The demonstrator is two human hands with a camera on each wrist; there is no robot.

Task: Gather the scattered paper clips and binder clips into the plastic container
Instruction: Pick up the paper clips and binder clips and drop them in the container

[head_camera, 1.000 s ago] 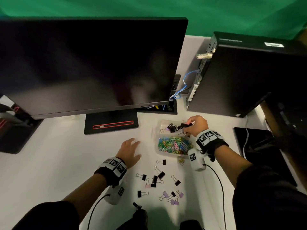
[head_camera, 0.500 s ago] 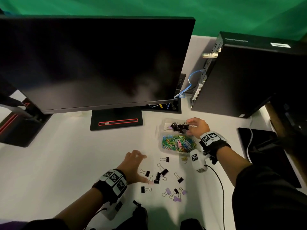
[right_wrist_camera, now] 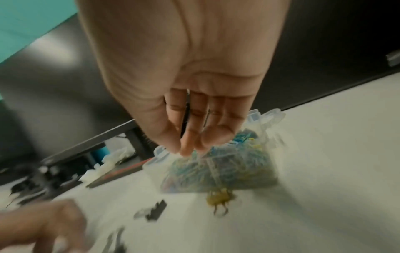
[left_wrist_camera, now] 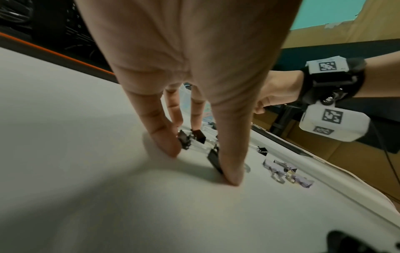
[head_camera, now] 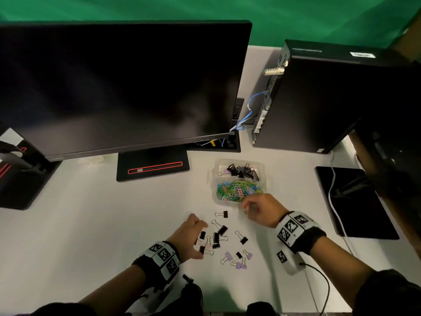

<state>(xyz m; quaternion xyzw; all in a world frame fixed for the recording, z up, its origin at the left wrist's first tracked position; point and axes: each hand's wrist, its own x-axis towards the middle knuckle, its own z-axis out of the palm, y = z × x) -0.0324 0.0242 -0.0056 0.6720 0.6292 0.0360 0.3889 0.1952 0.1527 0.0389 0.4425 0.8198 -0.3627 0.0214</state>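
Observation:
A clear plastic container (head_camera: 210, 179) stands right of centre; its far half holds black binder clips (head_camera: 242, 171), its near half coloured paper clips (head_camera: 238, 190). Black binder clips (head_camera: 222, 229) and purple ones (head_camera: 238, 262) lie scattered on the white table in front of it. My left hand (head_camera: 199, 239) stands over a small cluster of them. In the left wrist view its fingertips (left_wrist_camera: 167, 147) and thumb rest on the table on either side of black clips (left_wrist_camera: 213, 159). My right hand (head_camera: 247, 207) hovers at the container's near edge, fingers (right_wrist_camera: 190, 147) hanging together and holding nothing. Below it lies a yellow clip (right_wrist_camera: 218, 200).
A large dark monitor (head_camera: 114, 87) on a black base (head_camera: 152, 166) stands behind the work area. A black PC tower (head_camera: 330, 99) is at the back right, a black pad (head_camera: 355, 201) with a white cable at the right, and a black device (head_camera: 20, 179) at the left.
My right hand has pulled back from the far compartment to the container's near edge. My left hand has moved right and toward me, onto the cluster of black clips.

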